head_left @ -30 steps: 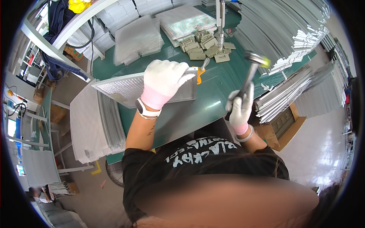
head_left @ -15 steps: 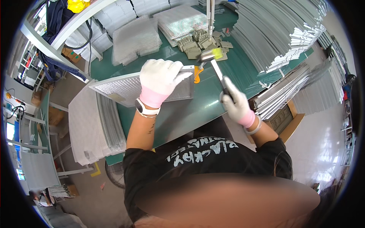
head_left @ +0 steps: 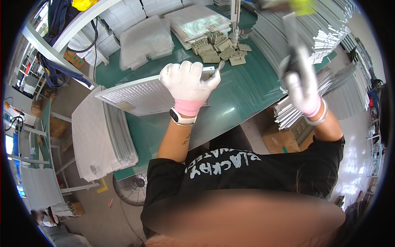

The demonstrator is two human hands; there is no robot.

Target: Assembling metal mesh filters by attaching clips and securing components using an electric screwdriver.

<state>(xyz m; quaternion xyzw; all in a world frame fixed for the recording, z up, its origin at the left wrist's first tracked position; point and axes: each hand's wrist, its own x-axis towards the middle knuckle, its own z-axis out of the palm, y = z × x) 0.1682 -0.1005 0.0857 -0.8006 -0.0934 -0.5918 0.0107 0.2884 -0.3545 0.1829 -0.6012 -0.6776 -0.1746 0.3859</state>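
Observation:
My left hand point(head_left: 186, 82), in a white glove with a pink cuff, grips the upper edge of a white-framed mesh panel point(head_left: 142, 96) near its right end. The panel stands tilted on its edge on the green table point(head_left: 230, 111). Beside my left thumb is a small shiny metal piece point(head_left: 221, 65), partly hidden, its kind unclear. My right hand point(head_left: 302, 84), gloved the same way, is closed around the dark grip of a hammer point(head_left: 291, 35). It is raised at the right, and its head, with a yellow end, is blurred by motion at the top edge.
Several beige plastic plates point(head_left: 220, 47) lie in a heap at the back by a metal post point(head_left: 235, 22). Mesh sheets point(head_left: 105, 131) are stacked at the left, others point(head_left: 146, 43) at the back. White frame strips point(head_left: 288, 111) and a cardboard box point(head_left: 282, 142) stand right.
My right hand has swung the hammer up and to the right, away from the panel. My left hand has shifted right along the panel's edge, covering the orange piece there.

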